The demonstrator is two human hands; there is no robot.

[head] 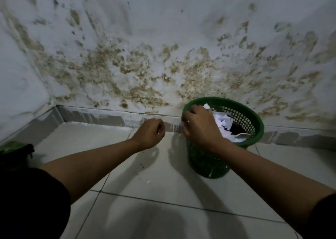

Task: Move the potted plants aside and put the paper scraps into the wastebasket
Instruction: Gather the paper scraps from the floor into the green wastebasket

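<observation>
While hovering over the green wastebasket (254, 124) by the wall, right hand (200, 126) curling loosely over crumpled paper scraps (224, 124) inside; left hand (151, 133) fisted, contents unclear. Handling light, soft, crushable; pinching by bunched folds. One scrap (148, 181) lying on the floor.
</observation>
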